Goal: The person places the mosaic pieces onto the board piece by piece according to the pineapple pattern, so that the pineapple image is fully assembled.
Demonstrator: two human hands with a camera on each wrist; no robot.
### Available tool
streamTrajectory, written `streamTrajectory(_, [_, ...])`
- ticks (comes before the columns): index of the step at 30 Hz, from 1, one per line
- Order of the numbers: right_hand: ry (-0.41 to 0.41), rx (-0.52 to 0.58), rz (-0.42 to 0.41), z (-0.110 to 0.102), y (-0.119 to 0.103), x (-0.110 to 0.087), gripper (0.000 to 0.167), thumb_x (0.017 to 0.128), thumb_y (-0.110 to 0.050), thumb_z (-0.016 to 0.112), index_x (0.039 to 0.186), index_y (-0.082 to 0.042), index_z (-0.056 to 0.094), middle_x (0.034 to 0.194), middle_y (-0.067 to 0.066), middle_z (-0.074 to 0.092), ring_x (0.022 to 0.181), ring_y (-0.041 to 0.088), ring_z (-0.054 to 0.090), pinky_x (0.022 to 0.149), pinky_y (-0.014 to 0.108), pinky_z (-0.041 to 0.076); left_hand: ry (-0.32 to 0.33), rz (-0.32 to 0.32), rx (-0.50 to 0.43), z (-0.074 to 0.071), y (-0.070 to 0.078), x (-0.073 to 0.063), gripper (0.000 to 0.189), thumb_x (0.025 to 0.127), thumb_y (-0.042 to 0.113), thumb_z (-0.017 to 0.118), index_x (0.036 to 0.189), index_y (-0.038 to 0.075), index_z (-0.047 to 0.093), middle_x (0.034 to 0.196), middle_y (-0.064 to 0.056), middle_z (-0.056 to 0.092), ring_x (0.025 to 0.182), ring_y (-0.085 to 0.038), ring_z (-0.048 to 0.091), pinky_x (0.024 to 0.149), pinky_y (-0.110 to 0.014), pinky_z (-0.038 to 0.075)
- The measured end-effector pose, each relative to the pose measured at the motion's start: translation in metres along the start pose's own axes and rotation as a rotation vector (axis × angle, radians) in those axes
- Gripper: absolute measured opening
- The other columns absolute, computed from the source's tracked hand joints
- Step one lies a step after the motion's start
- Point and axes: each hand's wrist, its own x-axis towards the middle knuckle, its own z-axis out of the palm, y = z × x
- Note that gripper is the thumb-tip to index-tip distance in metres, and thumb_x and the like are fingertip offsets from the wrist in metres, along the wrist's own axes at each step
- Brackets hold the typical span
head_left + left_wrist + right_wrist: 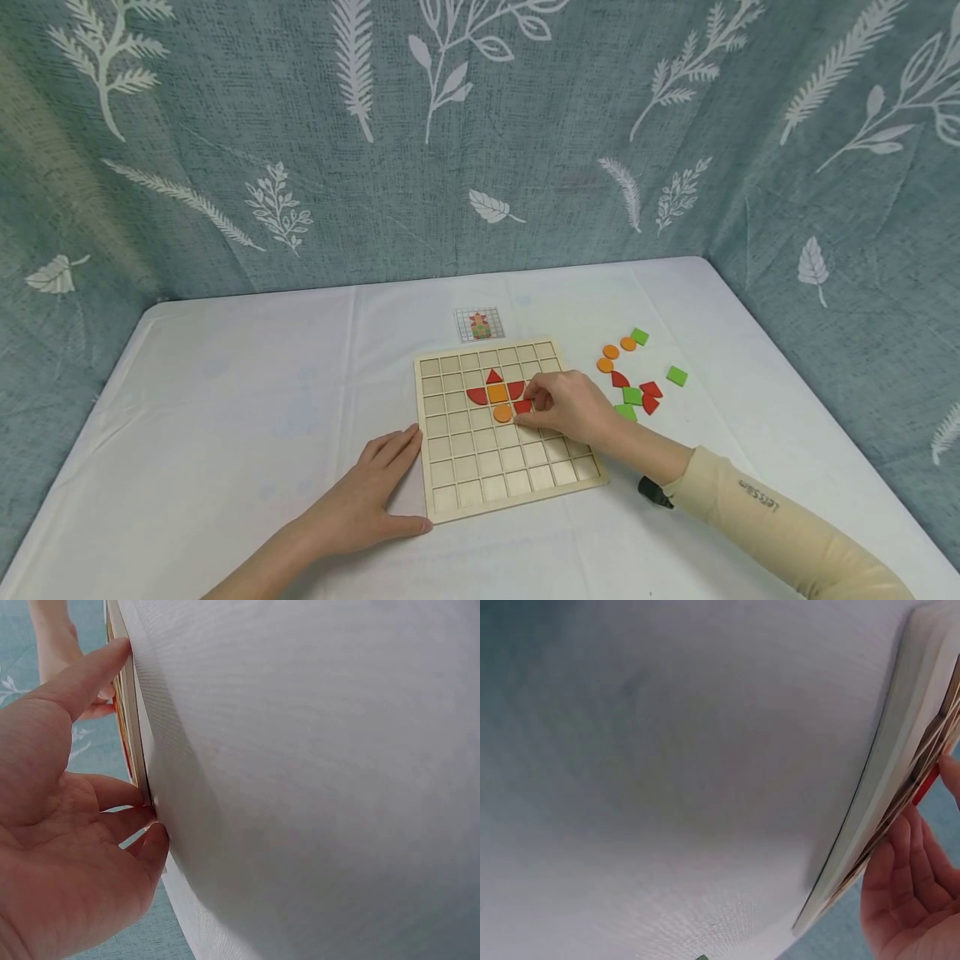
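A wooden grid board (465, 492) lies on the white table. Set in its cells are a red triangle (493, 377), an orange square (497, 393), red quarter circles (477, 397) on either side of the square, and an orange circle (502, 413). My right hand (573, 408) is over the board's right half and pinches a red piece (926, 784) between thumb and fingertips, beside the orange circle; its full shape is partly hidden. Against the board's left edge rests my left hand (367, 496), fingers extended, thumb near the front corner.
A small pattern card (480, 324) lies behind the board. To the right are scattered loose pieces: green squares (677, 376), orange circles (611, 352) and red pieces (651, 389). A black object (655, 492) is partly under the right forearm. A patterned curtain (420, 208) surrounds the table.
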Motion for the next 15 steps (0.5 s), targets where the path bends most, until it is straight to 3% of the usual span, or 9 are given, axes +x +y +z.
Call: streamTrajectory(15, [-0.017, 0.013, -0.036, -0.0019, 0.0012, -0.0008, 0.026, 0.077, -0.033, 0.084, 0.086, -0.013, 0.069, 0.068, -0.013, 0.056, 0.062, 0.002, 0.052, 0.059, 0.019, 0.047, 0.005, 0.011, 0.011, 0.0017, -0.0007, 0.0004, 0.102, 0.079, 0.05, 0.077, 0.152, -0.002, 0.027, 0.158, -0.013, 0.024, 0.141, -0.034, 0.023, 0.107, -0.054, 0.032])
